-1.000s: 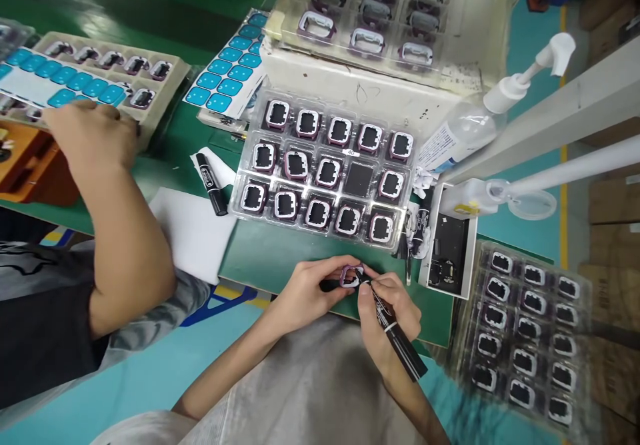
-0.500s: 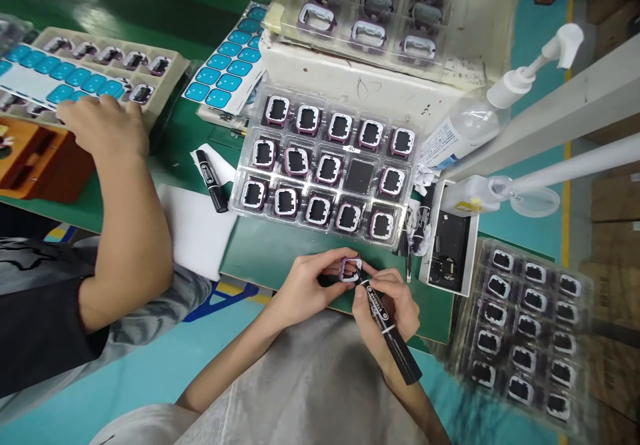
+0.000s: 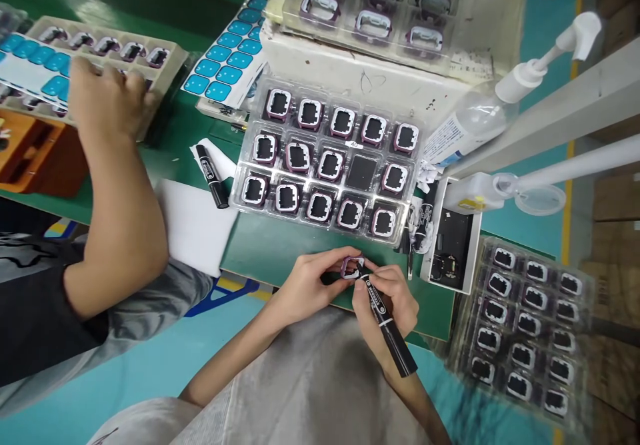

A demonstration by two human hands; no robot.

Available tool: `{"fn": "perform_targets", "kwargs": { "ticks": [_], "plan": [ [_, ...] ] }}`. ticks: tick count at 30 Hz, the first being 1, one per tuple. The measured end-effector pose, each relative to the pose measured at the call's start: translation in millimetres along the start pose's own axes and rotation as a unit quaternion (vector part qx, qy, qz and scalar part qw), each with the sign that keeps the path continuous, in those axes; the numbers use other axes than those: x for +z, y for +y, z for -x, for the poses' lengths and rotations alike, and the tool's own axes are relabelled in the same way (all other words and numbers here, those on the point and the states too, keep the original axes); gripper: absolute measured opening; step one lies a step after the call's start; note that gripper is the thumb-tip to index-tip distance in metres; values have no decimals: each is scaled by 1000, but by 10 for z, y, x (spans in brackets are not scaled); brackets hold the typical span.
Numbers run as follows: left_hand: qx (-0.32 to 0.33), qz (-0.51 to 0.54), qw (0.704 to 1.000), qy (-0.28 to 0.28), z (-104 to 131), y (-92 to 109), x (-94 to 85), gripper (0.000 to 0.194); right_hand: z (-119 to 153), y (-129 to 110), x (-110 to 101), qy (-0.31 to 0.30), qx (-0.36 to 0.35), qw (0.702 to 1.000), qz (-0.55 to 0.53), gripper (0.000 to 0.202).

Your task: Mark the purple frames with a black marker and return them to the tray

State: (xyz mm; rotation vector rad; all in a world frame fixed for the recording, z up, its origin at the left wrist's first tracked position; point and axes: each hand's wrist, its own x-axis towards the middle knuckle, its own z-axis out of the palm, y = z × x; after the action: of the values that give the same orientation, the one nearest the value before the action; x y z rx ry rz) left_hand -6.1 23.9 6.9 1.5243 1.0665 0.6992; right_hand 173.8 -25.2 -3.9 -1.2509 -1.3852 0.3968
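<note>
My left hand [image 3: 310,285] pinches a small purple and white frame [image 3: 345,269] between its thumb and fingers, near the table's front edge. In my right hand [image 3: 395,298] is a black marker [image 3: 387,325], slanting down to the right, its tip at the frame's inner edge. A fingertip of the right hand also reaches the frame's side. Just beyond both hands lies a clear tray [image 3: 320,228] with rows of similar frames. One compartment [image 3: 362,170] in its middle row holds no frame.
A second marker [image 3: 212,177] lies on white paper at left. A small box [image 3: 475,258], bottles [image 3: 460,132] and more markers stand right of the tray. Another tray [image 3: 545,352] sits lower right. A co-worker's arm [image 3: 120,212] reaches over a beige tray [image 3: 170,58] with blue stickers.
The co-worker's hand has shifted over the blue stickers. The marker in my right hand is tilted slightly differently, still at the frame. The view has moved a little.
</note>
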Motion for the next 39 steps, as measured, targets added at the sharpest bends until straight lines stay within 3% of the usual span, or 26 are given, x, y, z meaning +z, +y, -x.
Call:
{"fn": "perform_targets", "kwargs": {
  "ticks": [26,33,39],
  "plan": [
    [25,-39,999,-14,-10,-4,-26,43,-96,-52,-38,-17,4,999,31,27],
    [50,-60,997,-25,-10,3,-34,42,-115,-39,2,-26,-107,989,94,20],
    [41,-46,998,-23,-20,12,-34,39,-178,-89,-8,-6,-8,999,40,19]
  ]
}}
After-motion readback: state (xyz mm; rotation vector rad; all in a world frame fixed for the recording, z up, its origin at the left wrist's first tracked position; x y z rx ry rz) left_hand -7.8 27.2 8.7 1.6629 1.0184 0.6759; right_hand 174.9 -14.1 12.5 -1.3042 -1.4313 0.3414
